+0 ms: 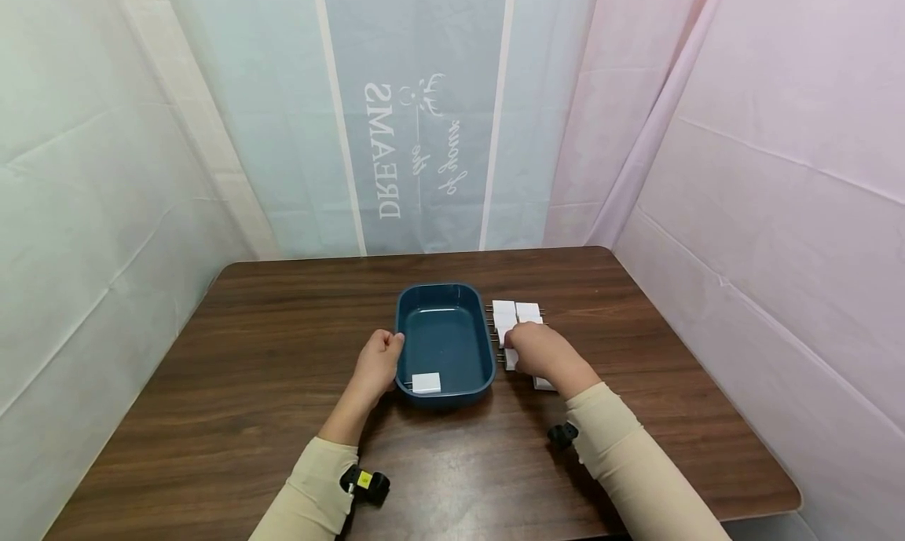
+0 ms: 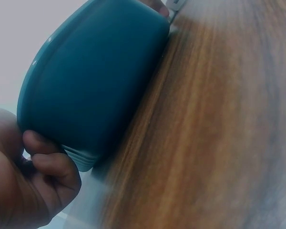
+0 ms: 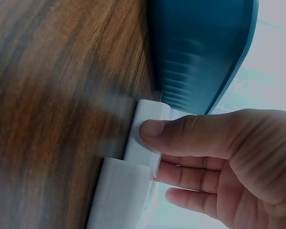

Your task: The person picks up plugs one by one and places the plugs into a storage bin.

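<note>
My left hand [image 1: 376, 362] grips the left rim of a dark blue plastic bin [image 1: 442, 345], fingers curled over its edge. One white plug adapter [image 1: 426, 382] with metal prongs lies inside, at the near left corner. To the right of the bin, my right hand [image 1: 543, 356] is at a group of white plug adapters [image 1: 504, 308] on the table. In the right wrist view its thumb presses the face of one adapter [image 3: 142, 110], with the fingers behind it. A second adapter [image 3: 118, 193] stands beside that one. My hand partly covers the group in the head view.
A brown wood-grain table [image 1: 283, 352] carries everything. White cloth walls stand left and right, and a printed curtain [image 1: 424, 117] hangs behind the far edge. One adapter [image 1: 543, 384] sits at the near end of the group, under my right wrist.
</note>
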Available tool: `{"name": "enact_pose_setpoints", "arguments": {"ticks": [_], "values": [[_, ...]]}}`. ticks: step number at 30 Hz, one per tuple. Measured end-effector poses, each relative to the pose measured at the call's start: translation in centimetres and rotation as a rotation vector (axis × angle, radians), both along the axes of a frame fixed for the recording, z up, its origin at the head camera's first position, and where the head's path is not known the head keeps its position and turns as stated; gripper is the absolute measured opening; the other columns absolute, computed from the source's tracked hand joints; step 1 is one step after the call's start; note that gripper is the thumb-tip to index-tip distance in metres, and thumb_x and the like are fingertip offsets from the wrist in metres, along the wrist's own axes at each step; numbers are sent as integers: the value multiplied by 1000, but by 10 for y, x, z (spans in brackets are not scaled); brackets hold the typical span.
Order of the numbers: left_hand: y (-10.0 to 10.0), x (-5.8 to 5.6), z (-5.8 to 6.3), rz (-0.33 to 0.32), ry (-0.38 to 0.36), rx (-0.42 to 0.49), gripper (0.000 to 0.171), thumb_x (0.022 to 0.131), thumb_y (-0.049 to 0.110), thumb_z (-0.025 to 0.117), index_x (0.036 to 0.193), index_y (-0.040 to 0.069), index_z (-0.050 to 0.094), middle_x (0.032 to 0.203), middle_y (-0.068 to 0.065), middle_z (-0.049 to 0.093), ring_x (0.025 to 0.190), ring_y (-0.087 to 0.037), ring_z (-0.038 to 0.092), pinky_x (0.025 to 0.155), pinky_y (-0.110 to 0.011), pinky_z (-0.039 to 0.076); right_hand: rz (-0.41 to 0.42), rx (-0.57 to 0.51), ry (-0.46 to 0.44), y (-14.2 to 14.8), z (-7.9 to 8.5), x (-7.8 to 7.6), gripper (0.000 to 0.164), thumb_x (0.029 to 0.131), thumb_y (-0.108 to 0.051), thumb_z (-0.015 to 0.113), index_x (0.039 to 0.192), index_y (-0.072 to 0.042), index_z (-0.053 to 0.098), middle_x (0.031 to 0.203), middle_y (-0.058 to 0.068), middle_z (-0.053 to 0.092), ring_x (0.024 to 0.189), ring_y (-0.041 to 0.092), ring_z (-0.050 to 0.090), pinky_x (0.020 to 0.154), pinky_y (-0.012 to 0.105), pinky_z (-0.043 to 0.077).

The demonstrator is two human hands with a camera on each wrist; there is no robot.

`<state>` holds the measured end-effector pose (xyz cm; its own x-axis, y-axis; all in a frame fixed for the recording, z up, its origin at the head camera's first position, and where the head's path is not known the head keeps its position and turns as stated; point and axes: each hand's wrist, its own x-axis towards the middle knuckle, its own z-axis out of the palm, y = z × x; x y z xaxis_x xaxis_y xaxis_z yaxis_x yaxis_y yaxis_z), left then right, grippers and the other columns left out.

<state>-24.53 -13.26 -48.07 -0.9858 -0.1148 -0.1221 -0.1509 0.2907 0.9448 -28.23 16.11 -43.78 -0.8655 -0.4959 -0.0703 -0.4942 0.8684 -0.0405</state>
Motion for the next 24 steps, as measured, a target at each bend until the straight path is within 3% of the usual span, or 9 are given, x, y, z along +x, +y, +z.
{"name": "enact_pose_setpoints", "arguments": {"ticks": [9, 16, 24], "values": [[0, 2, 1, 7, 10, 11, 27, 110, 33, 47, 102, 7, 48, 77, -6, 42, 53, -17, 42, 43, -27, 38, 8, 27, 21, 1, 2, 2, 20, 81, -6, 82, 100, -9, 76, 93, 5, 71, 80, 18, 64, 73, 42, 58], [1, 2, 0, 3, 62, -1, 25, 109, 28, 49, 98, 5, 48, 74, -5, 41, 53, -16, 40, 43, -27, 37, 31, 17, 39, 6, 7, 4, 12, 82, -6, 79, 91, -11, 73, 82, 1, 61, 69, 16, 50, 61, 36, 46], [0, 2, -2, 8, 73, -2, 25, 109, 28, 50, 98, 5, 48, 73, -4, 41, 53, -16, 40, 43, -27, 37, 52, 3, 43, 10, 13, 5, 15, 81, -8, 80, 93, -12, 73, 84, 0, 59, 69, 16, 50, 61, 35, 45]]}}
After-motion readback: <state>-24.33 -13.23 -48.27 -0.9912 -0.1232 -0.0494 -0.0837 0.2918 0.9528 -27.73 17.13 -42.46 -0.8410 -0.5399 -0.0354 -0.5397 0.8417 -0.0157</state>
